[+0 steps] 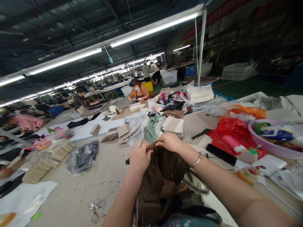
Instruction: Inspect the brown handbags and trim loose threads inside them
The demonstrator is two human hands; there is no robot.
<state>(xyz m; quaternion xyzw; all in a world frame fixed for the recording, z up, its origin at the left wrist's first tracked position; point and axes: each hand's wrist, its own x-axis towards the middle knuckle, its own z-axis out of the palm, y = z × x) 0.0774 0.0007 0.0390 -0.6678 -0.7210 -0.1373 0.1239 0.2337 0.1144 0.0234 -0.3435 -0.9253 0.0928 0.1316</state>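
A dark brown fabric bag (153, 186) stands at the table's near edge, close to my body. My left hand (140, 157) pinches its upper left edge, with the thumb toward the cloth. On the top edge beside it, my right hand (170, 142) grips the fabric, fingers curled over; a bracelet (197, 159) circles that wrist. A small metal piece shows on the bag's front, and a strap loops out at its right. The inside of the bag is hidden. Left of the bag, a pair of scissors (95, 212) lies on the table.
Plastic-wrapped dark goods (82, 156) and bundled pale pieces (40, 165) lie left. Ahead are stacked cards (173, 124) and clear bags. To the right are a black phone (221, 154), a red plastic bag (220, 130) and a purple basin (272, 149). A co-worker (139, 91) sits across the table.
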